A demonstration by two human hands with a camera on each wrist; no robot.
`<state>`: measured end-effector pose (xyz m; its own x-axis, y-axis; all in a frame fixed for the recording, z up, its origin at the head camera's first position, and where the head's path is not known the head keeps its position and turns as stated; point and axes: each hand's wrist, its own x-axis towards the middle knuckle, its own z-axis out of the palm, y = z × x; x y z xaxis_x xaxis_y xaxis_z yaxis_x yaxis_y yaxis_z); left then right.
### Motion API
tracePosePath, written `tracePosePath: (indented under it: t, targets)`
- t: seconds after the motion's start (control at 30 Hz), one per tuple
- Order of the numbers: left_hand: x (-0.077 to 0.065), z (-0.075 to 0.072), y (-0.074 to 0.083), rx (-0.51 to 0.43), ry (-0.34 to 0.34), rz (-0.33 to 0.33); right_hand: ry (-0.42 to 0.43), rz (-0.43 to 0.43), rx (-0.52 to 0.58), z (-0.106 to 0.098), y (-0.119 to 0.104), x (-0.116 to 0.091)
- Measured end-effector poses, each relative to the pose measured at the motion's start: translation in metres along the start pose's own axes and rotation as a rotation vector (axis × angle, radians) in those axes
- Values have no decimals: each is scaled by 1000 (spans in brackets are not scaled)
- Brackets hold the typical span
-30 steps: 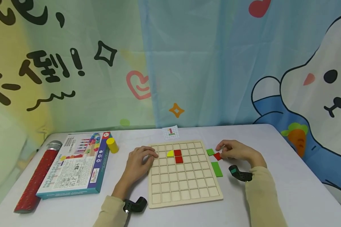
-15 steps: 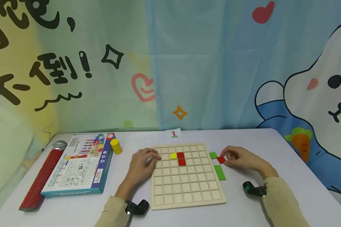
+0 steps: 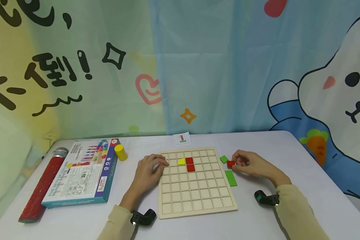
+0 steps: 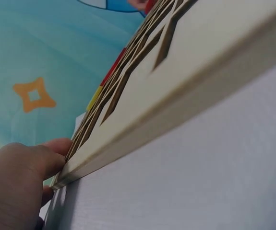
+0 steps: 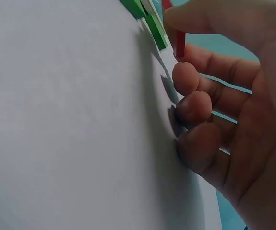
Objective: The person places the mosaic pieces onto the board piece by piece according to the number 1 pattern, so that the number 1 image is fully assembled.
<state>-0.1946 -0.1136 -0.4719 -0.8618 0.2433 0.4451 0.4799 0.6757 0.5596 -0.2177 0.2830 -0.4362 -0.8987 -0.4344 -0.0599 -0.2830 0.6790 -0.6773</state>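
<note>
My right hand (image 3: 252, 164) pinches a small red tile (image 3: 230, 164) between thumb and index finger, just off the board's right side. In the right wrist view the tile (image 5: 180, 44) stands on edge, and the other fingers (image 5: 195, 108) curl loosely. A small green tile (image 3: 224, 159) and a longer green tile (image 3: 231, 178) lie beside it. My left hand (image 3: 147, 173) rests at the left edge of a wooden grid board (image 3: 198, 193), fingertips touching the rim. One yellow tile (image 3: 181, 161) and two red tiles (image 3: 190, 164) sit in upper cells of the grid.
A small printed grid card (image 3: 182, 139) lies behind the board. To the left are a yellow cylinder (image 3: 120, 152), a flat game box (image 3: 81, 173) and a red tube with a silver top (image 3: 45, 190). A printed curtain (image 3: 198, 66) hangs behind the table.
The red tile lay flat a half second ago and now looks lifted and tilted in my right fingers. My right wrist has shifted rightward over the second. The left hand stays on the board.
</note>
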Motion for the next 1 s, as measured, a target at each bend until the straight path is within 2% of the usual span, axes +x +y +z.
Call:
tracePosePath:
  t: [0.1,0.3,0.53,1.0]
  targets:
    - [2,-1,0,-2,-2,2,18,-8,-12,2,-6,1]
    - [2,-2,1,3,-9,-7,59,-77,-14,8,-16,5]
    - [0,-2,0,2,-5,-8,120,-116,-75,16,-31,9]
    - [0,0,0,4,-2,-7,84,-153,-77,32,-52,13]
